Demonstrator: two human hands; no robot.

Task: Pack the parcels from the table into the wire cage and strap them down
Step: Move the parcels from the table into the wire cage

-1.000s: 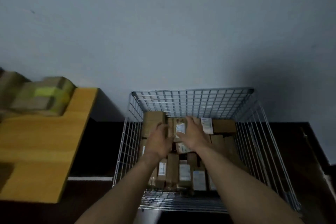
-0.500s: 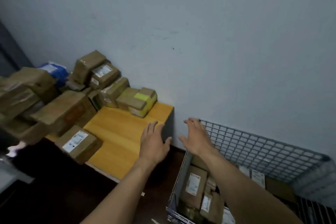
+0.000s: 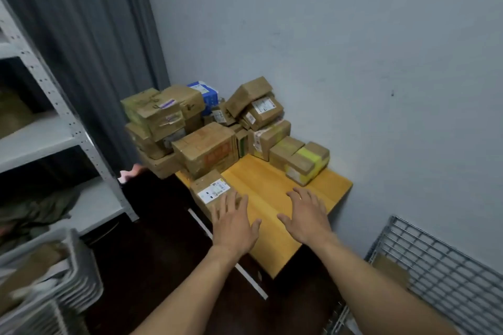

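Parcel (image 3: 211, 191) label-up, seemingly lengthwise along table (image 3: 268, 190) edge

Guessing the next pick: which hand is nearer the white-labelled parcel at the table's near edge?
Left. The left hand has fingertips over the parcel; the right hand is over bare table to its right.

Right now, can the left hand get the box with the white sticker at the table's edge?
Probably yes: the left hand is open, its fingertips over that box's near corner, nothing lying between them.
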